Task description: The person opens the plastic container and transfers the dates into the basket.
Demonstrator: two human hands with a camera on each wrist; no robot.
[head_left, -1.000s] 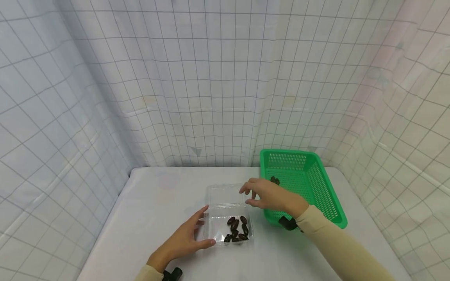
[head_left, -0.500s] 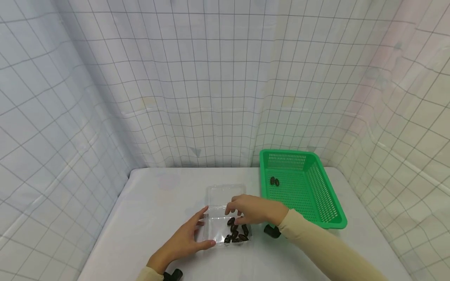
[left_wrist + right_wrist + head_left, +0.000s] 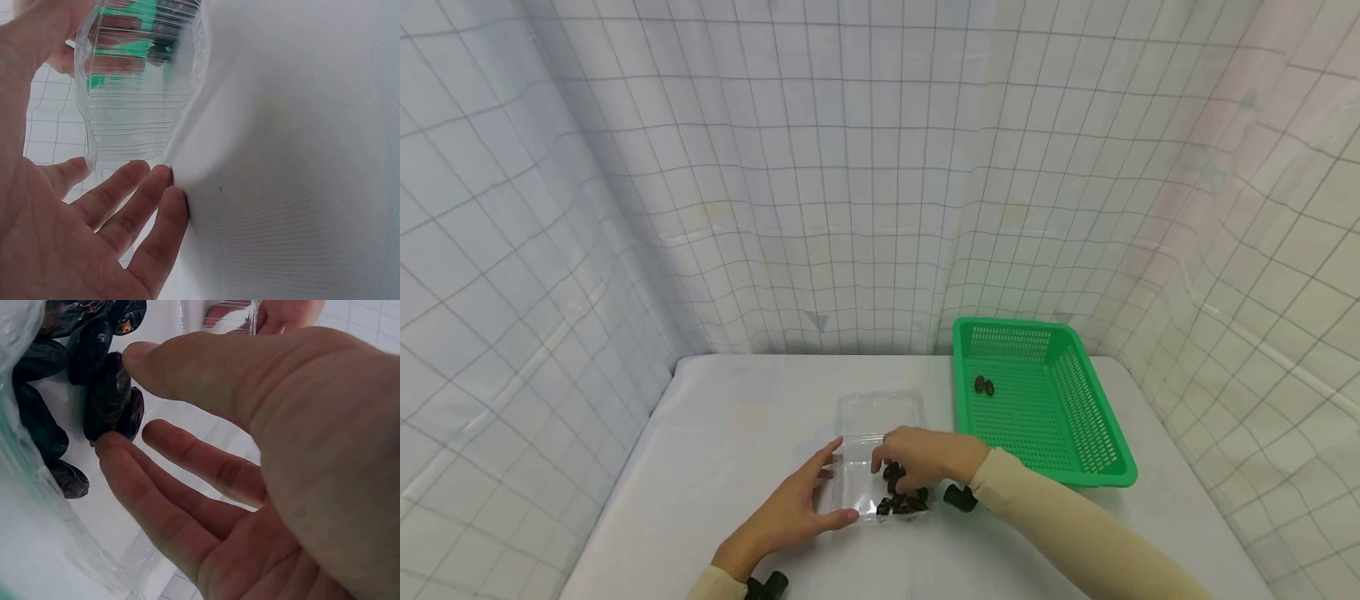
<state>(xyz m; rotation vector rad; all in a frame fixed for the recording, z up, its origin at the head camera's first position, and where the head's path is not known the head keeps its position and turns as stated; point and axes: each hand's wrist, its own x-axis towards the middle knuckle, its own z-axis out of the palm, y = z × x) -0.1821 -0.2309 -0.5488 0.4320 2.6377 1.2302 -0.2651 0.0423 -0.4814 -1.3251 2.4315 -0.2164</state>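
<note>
The right hand (image 3: 917, 457) dips into the clear box (image 3: 859, 490), its fingers (image 3: 145, 501) bracketing a dark fruit (image 3: 110, 399); whether they grip it, I can't tell. The left hand (image 3: 790, 512) spreads loosely at the box's side. Best pinch lightly, lift straight, keep that box steady!

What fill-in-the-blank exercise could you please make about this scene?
The green rectangular plastic basket holds ____ dark brown oval pieces.
In the head view, the clear rectangular plastic box lies to the ____ of the basket.
The person's ____ hand reaches into the box.
The box's clear lid is ____, not closed.
Missing words: two; left; right; open.
</note>
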